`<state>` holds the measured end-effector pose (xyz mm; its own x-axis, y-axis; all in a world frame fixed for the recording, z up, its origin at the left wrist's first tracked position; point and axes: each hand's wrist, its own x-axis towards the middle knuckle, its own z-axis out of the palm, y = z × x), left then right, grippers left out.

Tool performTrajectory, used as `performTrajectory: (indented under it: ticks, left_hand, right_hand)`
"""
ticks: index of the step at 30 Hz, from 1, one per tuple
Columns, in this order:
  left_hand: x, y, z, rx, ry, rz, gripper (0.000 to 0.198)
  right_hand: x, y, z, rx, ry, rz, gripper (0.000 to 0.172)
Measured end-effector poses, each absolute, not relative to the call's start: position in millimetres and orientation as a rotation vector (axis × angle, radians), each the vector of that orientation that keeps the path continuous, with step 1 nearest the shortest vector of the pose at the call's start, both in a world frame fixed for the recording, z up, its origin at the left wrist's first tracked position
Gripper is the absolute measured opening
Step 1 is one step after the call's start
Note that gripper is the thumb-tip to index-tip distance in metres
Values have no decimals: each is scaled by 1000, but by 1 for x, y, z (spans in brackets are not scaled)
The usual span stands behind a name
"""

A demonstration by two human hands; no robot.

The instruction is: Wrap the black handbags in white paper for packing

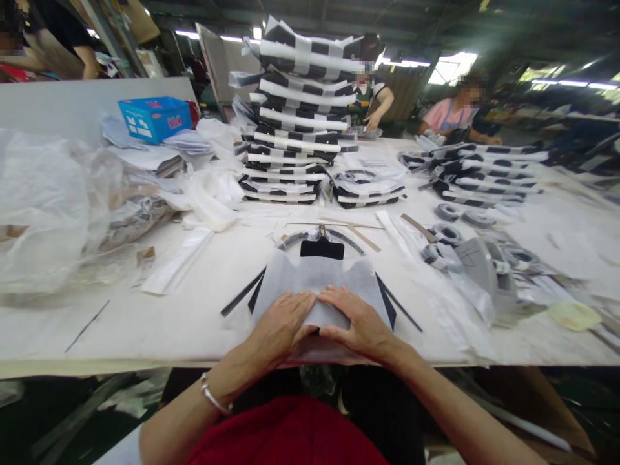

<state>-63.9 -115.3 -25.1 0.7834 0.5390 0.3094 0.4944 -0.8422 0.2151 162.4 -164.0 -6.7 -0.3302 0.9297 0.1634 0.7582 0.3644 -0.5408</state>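
Observation:
A black bag lies flat on the white table [203, 329] in front of me, mostly hidden under a pale grey-white sheet [314, 271]. Past the sheet's far edge show a black tab [322, 249] with a metal clasp and a curved, wrapped handle [353, 240]. Dark strips stick out at both sides. My left hand [283, 320] rests on the sheet, fingers extended. Beside it, my right hand [358, 321] presses on the same sheet with its fingers stretched out. The thumbs point towards each other near the sheet's front edge. Neither hand grips anything that I can see.
A tall stack of wrapped black bags [295, 135] rises behind, with a lower stack [489, 174] at right. Clear plastic [43, 213] and a blue box [155, 119] are at left. Rolled strips [445, 234] and a grey tape dispenser [482, 271] lie right. People work beyond.

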Motion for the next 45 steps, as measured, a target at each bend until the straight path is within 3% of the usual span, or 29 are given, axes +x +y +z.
performTrajectory:
  ticks: [4,8,16,23,32,45]
  left_hand:
    - [-66,-113,-16,2719,766,609,49]
    - [-68,-111,-15,2677,687,724,34]
    - [-58,-106,-5,3016,779,528,22]
    - [-53,-118,-19,3058,757,523,30]
    - [-56,-122,-22,3067,825,529,38]
    - [-57,-118,-30,2939,832,518,35]
  right_hand:
    - [160,-162,-7,-1472,-2168,547,52]
    - [162,-156,2,-1505,-2153,685,47]
    - [164,-147,15,-1498,-2235,737,41]
    - [169,-131,22,-1477,-2431,559,35]
    - [185,-91,17,-1121,-2691,283,31]
    - [155,-148,7,-1469,-2373,302,29]
